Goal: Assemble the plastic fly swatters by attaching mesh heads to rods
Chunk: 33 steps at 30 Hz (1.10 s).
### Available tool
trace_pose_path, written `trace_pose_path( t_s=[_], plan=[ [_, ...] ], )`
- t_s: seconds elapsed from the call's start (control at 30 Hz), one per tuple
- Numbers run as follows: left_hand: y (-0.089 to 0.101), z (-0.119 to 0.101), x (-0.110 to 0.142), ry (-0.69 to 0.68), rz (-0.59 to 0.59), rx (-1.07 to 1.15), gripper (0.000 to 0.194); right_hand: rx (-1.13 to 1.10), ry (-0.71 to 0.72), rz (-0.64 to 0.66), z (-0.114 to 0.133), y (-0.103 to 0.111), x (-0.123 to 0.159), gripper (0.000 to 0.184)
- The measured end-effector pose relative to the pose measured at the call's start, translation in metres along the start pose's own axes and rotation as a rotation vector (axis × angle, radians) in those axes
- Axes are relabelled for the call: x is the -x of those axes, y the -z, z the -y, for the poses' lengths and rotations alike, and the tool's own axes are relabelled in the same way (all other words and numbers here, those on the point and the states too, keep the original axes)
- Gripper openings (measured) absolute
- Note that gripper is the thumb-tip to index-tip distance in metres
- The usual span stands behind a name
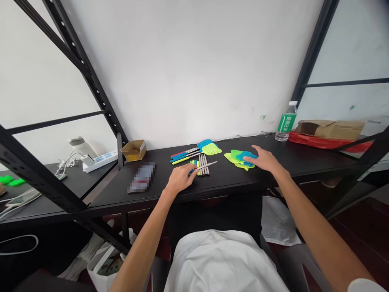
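The left hand [181, 177] has its grip pinched on a blue-ended metal rod [213, 163] — held across a row of tubes [203, 159] on the counter [226, 178]. The right hand [268, 159], grip spread, is over a blue mesh paddle [246, 154] atop green ones [230, 157] — contact unclear.

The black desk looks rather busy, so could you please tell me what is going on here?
A person at the black desk holds a blue-ended grey rod in the left hand. The open right hand is at a pile of coloured mesh paddles; whether it touches them is hard to tell. More grey rods lie by the left hand, and paddles with handles lie behind them.
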State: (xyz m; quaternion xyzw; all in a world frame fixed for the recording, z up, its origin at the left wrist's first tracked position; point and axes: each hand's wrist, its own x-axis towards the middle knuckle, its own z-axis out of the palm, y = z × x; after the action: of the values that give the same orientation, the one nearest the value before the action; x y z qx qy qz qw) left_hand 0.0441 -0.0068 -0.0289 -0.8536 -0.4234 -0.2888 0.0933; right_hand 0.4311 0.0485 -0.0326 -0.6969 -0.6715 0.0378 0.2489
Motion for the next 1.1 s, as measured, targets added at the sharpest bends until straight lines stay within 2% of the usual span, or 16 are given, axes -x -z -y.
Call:
trace_pose_path(
  t_s=[0.1,0.27,0.43,0.53,0.63,0.7,0.77,0.83,0.93,1.1],
  plan=[
    [0.0,0.0,0.0,0.008,0.007,-0.003,0.031,0.026,-0.036,0.093,-0.003,-0.001,0.001,0.101],
    [0.001,0.0,0.0,0.019,0.019,-0.009,0.032,0.017,-0.036,0.115,-0.001,0.001,0.003,0.099],
    [0.0,0.0,0.0,0.02,0.015,-0.027,0.033,-0.033,-0.031,0.068,-0.005,0.0,0.001,0.102],
    [0.0,0.0,0.0,0.024,0.017,-0.031,0.033,-0.12,-0.069,-0.041,-0.009,0.002,-0.001,0.104],
    [0.001,0.0,0.0,0.026,0.017,-0.028,0.033,-0.382,-0.123,-0.157,-0.009,0.01,-0.004,0.092],
    [0.001,0.0,0.0,0.029,0.017,-0.029,0.033,-0.727,-0.16,-0.2,-0.003,0.018,-0.006,0.077],
    [0.001,-0.001,0.0,0.033,0.016,-0.029,0.033,-1.086,-0.186,-0.179,0.008,0.024,-0.005,0.071],
    [0.001,-0.001,0.0,0.033,0.017,-0.029,0.032,-1.311,-0.099,-0.107,0.023,0.028,-0.002,0.071],
    [0.001,0.0,0.0,0.031,0.018,-0.034,0.032,-1.487,-0.005,-0.048,0.047,0.028,0.007,0.073],
    [0.0,0.0,0.0,0.026,0.016,-0.033,0.033,-1.623,0.023,0.069,0.078,0.022,0.021,0.069]
  ],
)
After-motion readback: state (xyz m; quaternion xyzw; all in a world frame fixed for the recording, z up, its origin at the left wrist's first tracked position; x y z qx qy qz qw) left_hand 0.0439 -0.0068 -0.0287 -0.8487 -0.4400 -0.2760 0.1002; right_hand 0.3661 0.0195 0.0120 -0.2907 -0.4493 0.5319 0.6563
